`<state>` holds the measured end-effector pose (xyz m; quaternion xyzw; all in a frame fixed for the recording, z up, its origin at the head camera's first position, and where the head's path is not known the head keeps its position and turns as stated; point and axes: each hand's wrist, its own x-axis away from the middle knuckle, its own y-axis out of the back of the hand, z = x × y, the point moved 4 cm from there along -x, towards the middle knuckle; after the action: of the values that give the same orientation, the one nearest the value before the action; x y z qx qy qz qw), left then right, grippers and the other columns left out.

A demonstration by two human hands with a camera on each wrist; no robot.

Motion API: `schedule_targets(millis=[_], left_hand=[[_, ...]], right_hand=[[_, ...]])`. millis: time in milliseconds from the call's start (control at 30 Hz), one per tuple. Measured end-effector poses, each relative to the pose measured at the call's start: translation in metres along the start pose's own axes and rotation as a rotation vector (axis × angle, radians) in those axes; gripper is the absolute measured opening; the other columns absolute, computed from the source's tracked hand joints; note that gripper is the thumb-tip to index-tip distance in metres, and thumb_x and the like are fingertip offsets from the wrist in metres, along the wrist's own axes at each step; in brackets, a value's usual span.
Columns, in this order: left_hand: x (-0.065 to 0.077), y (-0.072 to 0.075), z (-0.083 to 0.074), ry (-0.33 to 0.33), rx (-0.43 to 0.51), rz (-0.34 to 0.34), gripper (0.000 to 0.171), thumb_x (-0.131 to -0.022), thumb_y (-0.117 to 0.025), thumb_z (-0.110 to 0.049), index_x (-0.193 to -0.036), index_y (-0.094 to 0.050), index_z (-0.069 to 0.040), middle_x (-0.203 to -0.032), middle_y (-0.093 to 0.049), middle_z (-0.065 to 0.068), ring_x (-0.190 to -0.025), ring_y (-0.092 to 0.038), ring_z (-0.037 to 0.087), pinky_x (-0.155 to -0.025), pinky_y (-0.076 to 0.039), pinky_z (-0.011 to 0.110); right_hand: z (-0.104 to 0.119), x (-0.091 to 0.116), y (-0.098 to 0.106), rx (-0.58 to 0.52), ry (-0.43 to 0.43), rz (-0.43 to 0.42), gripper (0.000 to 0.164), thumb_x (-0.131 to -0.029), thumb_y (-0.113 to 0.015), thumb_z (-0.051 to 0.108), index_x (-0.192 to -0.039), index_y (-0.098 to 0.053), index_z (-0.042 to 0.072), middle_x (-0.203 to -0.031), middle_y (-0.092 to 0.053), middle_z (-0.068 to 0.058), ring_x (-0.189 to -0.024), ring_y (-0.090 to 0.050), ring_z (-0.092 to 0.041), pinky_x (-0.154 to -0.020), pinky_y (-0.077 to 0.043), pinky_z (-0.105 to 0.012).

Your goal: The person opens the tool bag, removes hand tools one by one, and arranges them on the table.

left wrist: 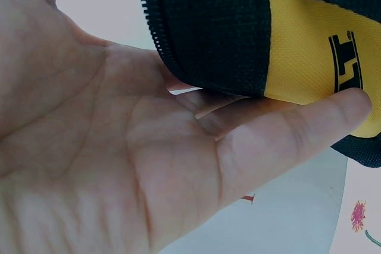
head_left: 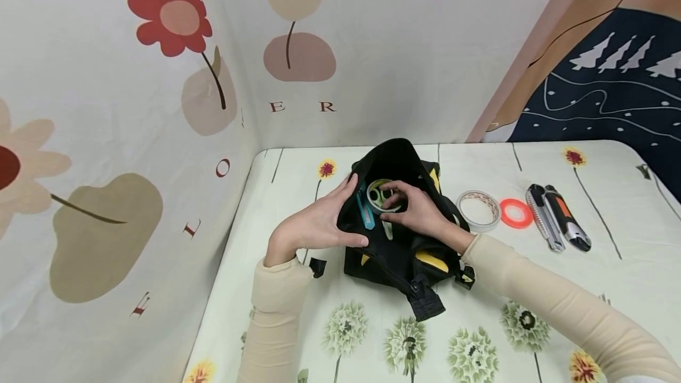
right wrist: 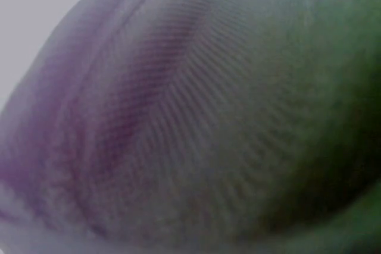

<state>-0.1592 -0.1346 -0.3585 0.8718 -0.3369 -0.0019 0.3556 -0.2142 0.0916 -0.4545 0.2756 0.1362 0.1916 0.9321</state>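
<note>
A black and yellow tool bag (head_left: 383,259) stands with its zipped mouth spread wide. My left hand (head_left: 319,217) holds its left rim, thumb toward the near side and fingers at the far side. In the left wrist view, fingers lie along the bag's yellow panel (left wrist: 303,40). Reaching inside, my right hand (head_left: 417,208) grips the edge of a tape roll (head_left: 374,208). Through the roll show the green handles of scissors (head_left: 388,230). A teal utility knife (head_left: 366,211) lies left of it in the bag. The right wrist view shows only blurred ribbed material.
To the bag's right lie a wide clear tape roll (head_left: 461,213), a smaller red tape roll (head_left: 505,217), a grey utility knife (head_left: 544,217) and a black and orange utility knife (head_left: 569,220). The flowered tablecloth (head_left: 298,341) meets a printed fabric wall (head_left: 372,111) behind.
</note>
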Motion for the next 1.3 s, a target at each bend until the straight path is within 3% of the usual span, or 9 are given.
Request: schedule_targets(millis=[133,400,600,1000,1300], left_hand=[[0.000,0.000,0.000,-0.003,0.003,0.001,0.119,-0.098,-0.084,-0.033,-0.179,0.001,-0.009,-0.186,0.008,0.008,-0.172,-0.003,0.034,-0.135,-0.019,0.058],[0.001,0.000,0.000,-0.009,0.000,0.001,0.120,-0.098,-0.085,-0.035,-0.178,0.000,-0.009,-0.186,0.008,0.008,-0.172,-0.002,0.033,-0.136,-0.019,0.057],[-0.001,0.001,0.000,-0.020,-0.004,0.002,0.120,-0.098,-0.084,-0.035,-0.178,0.001,-0.008,-0.186,0.007,0.009,-0.172,-0.003,0.034,-0.135,-0.019,0.058],[-0.001,0.001,0.003,-0.007,-0.001,0.002,0.121,-0.097,-0.085,-0.036,-0.178,0.001,-0.009,-0.186,0.007,0.008,-0.172,-0.003,0.033,-0.136,-0.019,0.057],[0.000,0.001,0.002,-0.008,0.007,0.000,0.120,-0.098,-0.084,-0.035,-0.178,0.000,-0.008,-0.186,0.007,0.009,-0.172,-0.003,0.034,-0.135,-0.019,0.057]], right_hand=[[0.000,0.000,0.001,-0.021,0.006,-0.017,0.054,-0.092,-0.088,-0.001,-0.141,-0.065,-0.007,-0.108,-0.081,-0.017,-0.101,-0.077,-0.037,-0.088,-0.061,-0.053],[0.001,-0.002,0.003,0.032,0.048,-0.099,0.066,-0.086,-0.095,0.000,-0.145,-0.065,-0.004,-0.144,-0.064,-0.025,-0.135,-0.059,-0.046,-0.115,-0.047,-0.063],[-0.005,-0.005,0.000,0.007,0.023,-0.105,0.075,-0.084,-0.095,-0.002,-0.151,-0.061,-0.004,-0.152,-0.056,-0.027,-0.144,-0.051,-0.046,-0.122,-0.041,-0.062],[-0.018,-0.011,-0.004,-0.042,0.017,-0.061,0.083,-0.082,-0.096,-0.002,-0.153,-0.054,-0.010,-0.153,-0.053,-0.033,-0.142,-0.048,-0.052,-0.122,-0.037,-0.065],[-0.020,-0.012,-0.006,-0.010,0.032,-0.066,0.081,-0.080,-0.097,-0.001,-0.151,-0.057,-0.009,-0.150,-0.057,-0.032,-0.138,-0.051,-0.051,-0.120,-0.040,-0.064]])
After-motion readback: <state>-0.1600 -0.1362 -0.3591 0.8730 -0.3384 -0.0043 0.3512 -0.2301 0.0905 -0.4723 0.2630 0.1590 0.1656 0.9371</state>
